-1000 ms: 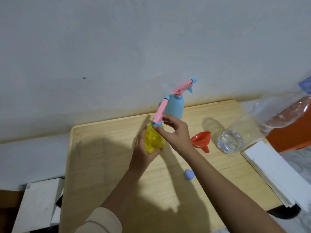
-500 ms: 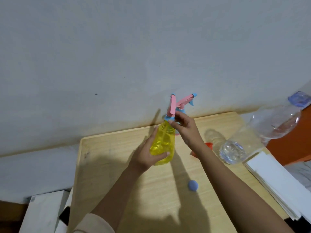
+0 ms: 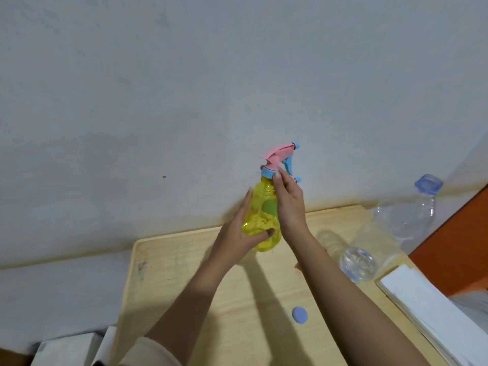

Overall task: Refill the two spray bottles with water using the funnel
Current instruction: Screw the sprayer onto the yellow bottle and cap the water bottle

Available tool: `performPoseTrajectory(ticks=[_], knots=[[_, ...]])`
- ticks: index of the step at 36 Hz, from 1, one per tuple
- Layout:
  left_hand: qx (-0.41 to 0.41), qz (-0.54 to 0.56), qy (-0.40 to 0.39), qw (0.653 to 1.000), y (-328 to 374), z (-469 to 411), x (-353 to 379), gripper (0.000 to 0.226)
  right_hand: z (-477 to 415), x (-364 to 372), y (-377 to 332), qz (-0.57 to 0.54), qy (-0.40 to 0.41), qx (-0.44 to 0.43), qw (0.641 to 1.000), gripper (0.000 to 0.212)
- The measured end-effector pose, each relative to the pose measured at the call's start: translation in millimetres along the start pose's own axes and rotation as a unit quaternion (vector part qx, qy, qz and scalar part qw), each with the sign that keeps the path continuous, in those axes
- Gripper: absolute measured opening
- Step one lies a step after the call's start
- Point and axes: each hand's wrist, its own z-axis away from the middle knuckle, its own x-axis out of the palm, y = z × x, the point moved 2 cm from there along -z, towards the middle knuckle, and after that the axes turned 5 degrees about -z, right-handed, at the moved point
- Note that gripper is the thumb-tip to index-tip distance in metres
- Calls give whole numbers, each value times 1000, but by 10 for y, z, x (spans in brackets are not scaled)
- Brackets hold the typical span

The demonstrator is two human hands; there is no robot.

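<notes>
Pale grey wall (image 3: pixel 184 88) fills most of the view, with a light wooden desk (image 3: pixel 184 286) pushed against it below. At the lower left, beside the desk's edge, sit some white boxy things (image 3: pixel 68 350), too cropped to identify.

Near the middle, the left hand (image 3: pixel 239 233) is wrapped around the lower body of the yellow spray bottle (image 3: pixel 260 220), thumb across its front, holding it upright and lifted clear of the desk. A beige sleeve (image 3: pixel 153 352) shows at the bottom edge of that arm. The right hand (image 3: pixel 289 204) is closed at the bottle's neck, its fingertips on the blue collar (image 3: pixel 269 172) under the pink spray head (image 3: pixel 277 154), whose blue trigger points right. A second blue trigger tip (image 3: pixel 298 179) pokes out behind the right hand; the rest of that other sprayer is hidden.

Lower on the desk, between the two forearms and toward the right, lies a small blue cap (image 3: pixel 300 315). A sliver of orange (image 3: pixel 326 250) peeks out beside the right forearm, too little to identify. Further right, a large clear water bottle (image 3: pixel 383 239) leans with its blue-capped top up toward the wall. A stack of white paper (image 3: pixel 433 310) lies at the desk's right edge, with an orange surface (image 3: pixel 459 239) beyond it.
</notes>
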Motion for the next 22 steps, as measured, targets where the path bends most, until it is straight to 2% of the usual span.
performPoseTrajectory(ticks=[5, 8, 12, 17, 22], knots=[[11, 10, 2, 1000, 87, -5, -38, 98, -10, 7, -133, -53, 35, -11, 998, 15], [11, 11, -6, 1000, 115, 9, -57, 98, -8, 12, -173, -61, 44, -1, 997, 21], [18, 9, -18, 1000, 149, 13, -87, 98, -5, 6, -219, 3, 21, -41, 999, 17], [19, 20, -38, 999, 171, 14, -148, 98, -13, -56, -282, -7, -45, -30, 999, 22], [12, 25, -40, 999, 209, 27, -140, 96, 8, -74, -276, 4, -19, -55, 998, 26]])
